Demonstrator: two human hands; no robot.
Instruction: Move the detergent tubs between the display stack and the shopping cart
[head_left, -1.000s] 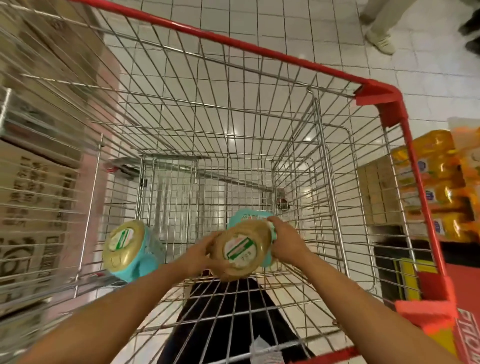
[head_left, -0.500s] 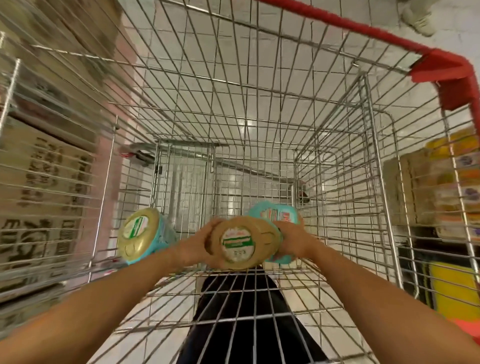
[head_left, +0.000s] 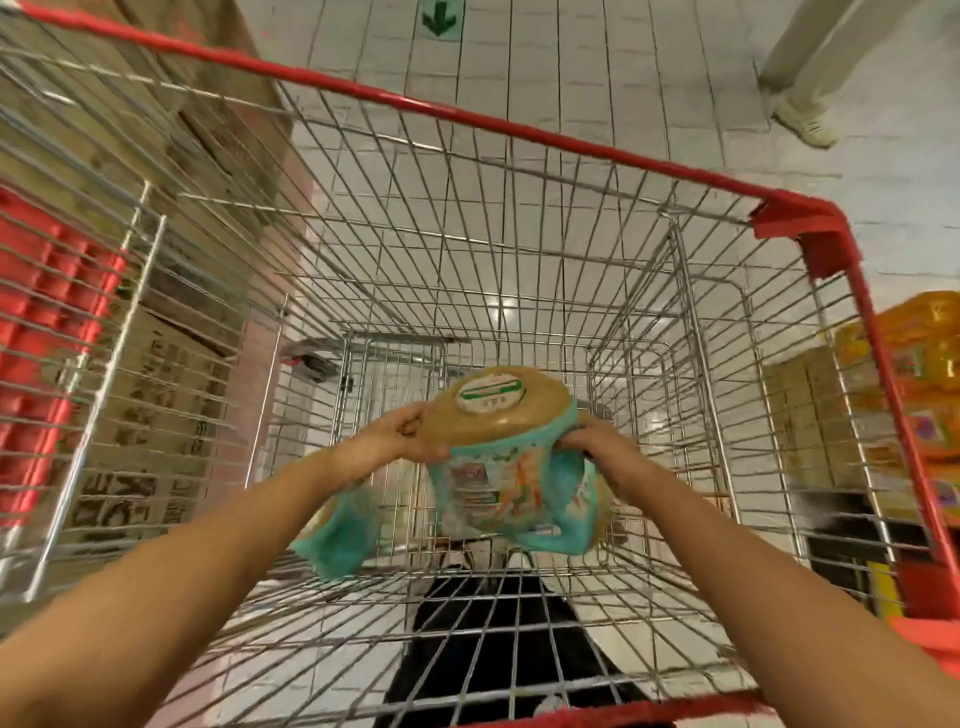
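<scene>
At the far left edge, a red plastic crate (head_left: 47, 332), seen through the wire side of the shopping cart (head_left: 519, 135). Beside it, stacked cardboard boxes (head_left: 156, 415) with dark print.

In the lower left of the basket, under the left forearm, a teal detergent tub (head_left: 340, 530) lying on the wire floor. Too blurred to tell which way its lid faces.

Left of centre, the left hand (head_left: 400, 439), gripping the held tub (head_left: 496, 483) with fingers curled against the rim of its tan lid (head_left: 493, 405).

Held tub at frame centre, inside the basket, between both hands. Long axis near vertical in the frame, lid end uppermost and tipped toward the camera, base pointing down at the cart floor, printed label facing the viewer. Cannot tell whether the base touches the wire.

Just right of it and partly hidden behind, what looks like a second teal tub (head_left: 582, 514).

Right of centre, the right hand (head_left: 597, 449), clamped round the held tub's side just below the lid.

At far right, beyond the red rim, yellow-orange packs (head_left: 924, 384). In the upper right corner, a person's pale trouser legs (head_left: 815, 57) and one shoe.
</scene>
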